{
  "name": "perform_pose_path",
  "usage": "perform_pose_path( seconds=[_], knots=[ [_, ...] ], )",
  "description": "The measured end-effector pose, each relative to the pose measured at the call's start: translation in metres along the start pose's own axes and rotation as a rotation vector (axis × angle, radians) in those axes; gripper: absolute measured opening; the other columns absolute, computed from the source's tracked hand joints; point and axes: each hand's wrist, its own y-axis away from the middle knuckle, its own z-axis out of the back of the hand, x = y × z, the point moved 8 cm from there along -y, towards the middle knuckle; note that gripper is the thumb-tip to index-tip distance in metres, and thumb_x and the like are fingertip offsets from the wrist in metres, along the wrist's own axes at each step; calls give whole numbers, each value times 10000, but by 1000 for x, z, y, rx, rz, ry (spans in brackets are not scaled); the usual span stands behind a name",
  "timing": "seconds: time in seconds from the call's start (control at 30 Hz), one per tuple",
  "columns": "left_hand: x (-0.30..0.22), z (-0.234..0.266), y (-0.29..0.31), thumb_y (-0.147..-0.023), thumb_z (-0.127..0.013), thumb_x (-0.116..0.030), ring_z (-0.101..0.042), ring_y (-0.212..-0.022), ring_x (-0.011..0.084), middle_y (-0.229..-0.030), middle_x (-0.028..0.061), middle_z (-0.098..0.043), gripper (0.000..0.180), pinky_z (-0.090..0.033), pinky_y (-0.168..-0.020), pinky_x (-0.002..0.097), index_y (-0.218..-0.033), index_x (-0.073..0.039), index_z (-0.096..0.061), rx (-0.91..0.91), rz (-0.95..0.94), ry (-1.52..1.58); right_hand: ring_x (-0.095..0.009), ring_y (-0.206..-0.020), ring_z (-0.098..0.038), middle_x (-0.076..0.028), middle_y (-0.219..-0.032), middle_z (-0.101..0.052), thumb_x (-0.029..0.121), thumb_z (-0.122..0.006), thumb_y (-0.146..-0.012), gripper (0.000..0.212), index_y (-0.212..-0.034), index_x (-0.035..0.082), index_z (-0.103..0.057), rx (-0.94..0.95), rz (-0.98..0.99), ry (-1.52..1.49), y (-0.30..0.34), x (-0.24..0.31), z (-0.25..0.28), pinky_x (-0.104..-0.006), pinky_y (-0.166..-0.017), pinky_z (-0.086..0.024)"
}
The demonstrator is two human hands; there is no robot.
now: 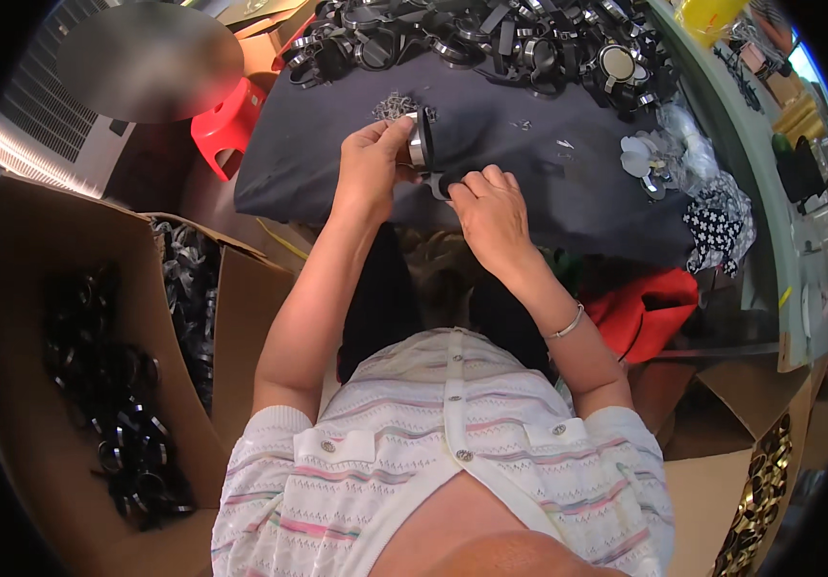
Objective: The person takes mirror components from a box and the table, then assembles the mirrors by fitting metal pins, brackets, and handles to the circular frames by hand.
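Fingers of the left hand (368,165) are drawn nearly together, gripping the rim of a silver-cased watch (421,142), which stands on edge to the right of the palm, over the dark cloth (303,135). Beside its lower edge, the right hand (493,213), fingers curled inward, holds the dark strap (444,184) at the fingertips.

No text, brand, number or sign can be read: on the carton (58,231) between eight and nine o'clock, stool (226,125) at ten and pale disc (616,63) at one, nothing is legible.
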Motion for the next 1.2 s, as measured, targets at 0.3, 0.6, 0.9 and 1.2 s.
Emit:
perform_pose_path(
  seconds=[0.3, 0.6, 0.9, 1.2],
  knots=[
    [-9, -8, 21, -862, -575, -125, -562, -626, 101, -713, 26, -603, 134, -466, -512, 251, -812, -6, -609, 91, -125, -39, -213, -790, -497, -46, -784, -506, 105, -594, -713, 164, -864, 42, -611, -128, 41, 67, 2, 12, 16, -337, -707, -384],
    [-16, 12, 33, -836, -591, -50, -563, -707, 96, -892, 29, -599, 260, -462, -561, 220, -1092, -12, -564, -151, -445, -205, -251, -625, -528, -91, -725, -524, 27, -649, -744, 105, -813, -8, -578, -260, -180, -518, 12, -8, 15, -325, -535, -401],
    [51, -8, -4, -837, -612, -43, -474, -568, 54, -721, 29, -579, 594, -408, -493, 200, -1360, -18, -330, 156, -223, -359, -114, -542, -532, -62, -679, -530, 46, -598, -800, 160, -699, -11, -488, 137, -702, -1100, 19, -43, -66, -277, -478, -422],
    [55, -13, -5, -871, -578, -73, -444, -632, 31, -773, -33, -530, 485, -428, -520, 177, -1332, -128, -438, 240, -255, -494, -327, -814, -578, -125, -884, -592, 67, -532, -803, 143, -919, 62, -616, -200, -365, 40, 31, -138, 52, -391, -682, -479]
  ],
)
